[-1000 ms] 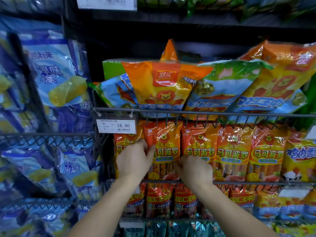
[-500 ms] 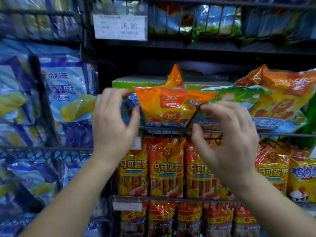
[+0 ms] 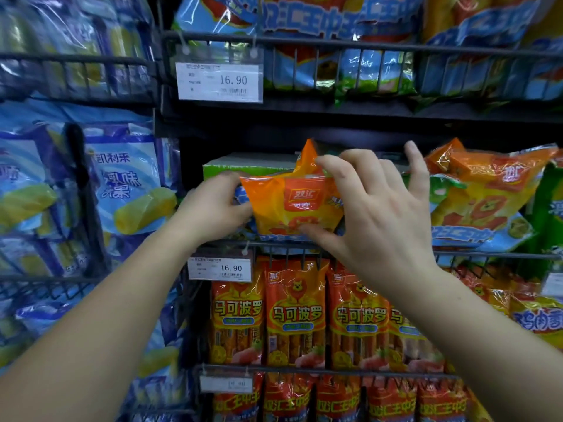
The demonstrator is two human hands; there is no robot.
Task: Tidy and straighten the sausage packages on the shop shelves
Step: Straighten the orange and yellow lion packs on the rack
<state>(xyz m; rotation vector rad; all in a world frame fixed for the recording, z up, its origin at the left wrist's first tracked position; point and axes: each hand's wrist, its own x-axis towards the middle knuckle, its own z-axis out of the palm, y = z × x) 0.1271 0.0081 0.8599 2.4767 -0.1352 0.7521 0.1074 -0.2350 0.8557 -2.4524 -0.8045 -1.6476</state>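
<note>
shelving of dark wire is seen across the whole view, built in tiers and packed with glossy bags. at the centre, an orange sausage package (image 3: 292, 208) is held on the middle tier, its lower edge just behind the front rail (image 3: 487, 255) of that tier. its nine o'clock edge is gripped by the left hand (image 3: 213, 208), with the fingers curled round the film. the right hand (image 3: 374, 214) is set at its three o'clock side. there the package is pinched between the thumb, low on the front, and the forefinger on the crumpled top corner, while the other fingers are spread upward. a green box (image 3: 243, 167) is seen behind the package at eleven o'clock, and a larger orange bag (image 3: 487, 190) is laid tilted on the same tier at three o'clock. at six o'clock, upright sausage packs (image 3: 294, 315) are lined up behind a lower rail, with red packs (image 3: 338, 403) beneath them. a price tag (image 3: 220, 268) marked 16.90 is clipped to the middle rail at seven o'clock, and a second tag (image 3: 219, 82) with the same figure is hung on the upper tier at eleven o'clock. blue bags (image 3: 122, 178) are stocked on the neighbouring rack at nine o'clock, and more are stuffed in the top basket (image 3: 380, 45) at twelve o'clock.
</note>
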